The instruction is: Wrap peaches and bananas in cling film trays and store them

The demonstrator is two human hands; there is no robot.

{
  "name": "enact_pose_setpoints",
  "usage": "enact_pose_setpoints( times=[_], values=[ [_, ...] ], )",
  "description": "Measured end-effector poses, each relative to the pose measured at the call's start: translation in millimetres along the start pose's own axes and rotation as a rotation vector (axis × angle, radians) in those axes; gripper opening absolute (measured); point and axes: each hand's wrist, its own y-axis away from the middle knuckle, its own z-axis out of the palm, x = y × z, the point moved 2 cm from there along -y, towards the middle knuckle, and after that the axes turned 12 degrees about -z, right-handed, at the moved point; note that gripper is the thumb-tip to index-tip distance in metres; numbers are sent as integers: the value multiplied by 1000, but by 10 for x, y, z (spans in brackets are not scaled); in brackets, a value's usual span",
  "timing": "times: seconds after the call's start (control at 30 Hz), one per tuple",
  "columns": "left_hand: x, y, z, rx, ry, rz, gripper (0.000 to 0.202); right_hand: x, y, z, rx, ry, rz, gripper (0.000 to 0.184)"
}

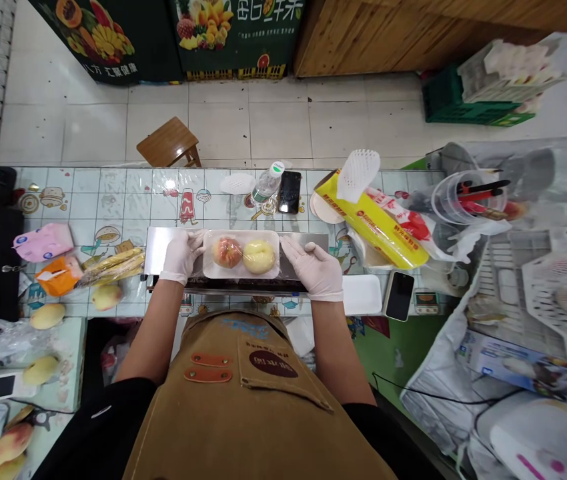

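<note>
Resting both gloved hands flat | left hand open, fingers touching tray's left edge | right hand open, just beside its right edge | foam tray on steel plate, holding peach and yellow fruit | counter beyond: yellow film roll, phone

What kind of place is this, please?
Probably a fruit shop: fruit banners hang ahead, the gloved left hand and right hand flank a foam tray of fruit, and a yellow box of cling film lies nearby.
</note>
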Motion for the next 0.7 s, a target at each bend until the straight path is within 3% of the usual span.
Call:
enact_pose_setpoints(
  times=[0.23, 0.4, 0.57, 0.7],
  values=[
    [-145, 252, -52, 41, 235, -94, 21, 38, 114, -6, 197, -144, 112, 22],
    [-295, 476, -67, 81, 123, -35, 13, 42, 275, 52, 254, -126, 159, 15],
    [-469, 585, -215, 139, -174, 78, 26, 127, 388, -126, 171, 100, 133, 14],
    [-485, 637, -339, 139, -469, 195, 38, 213, 376, -333, 40, 561, -60, 19]
  ],
)
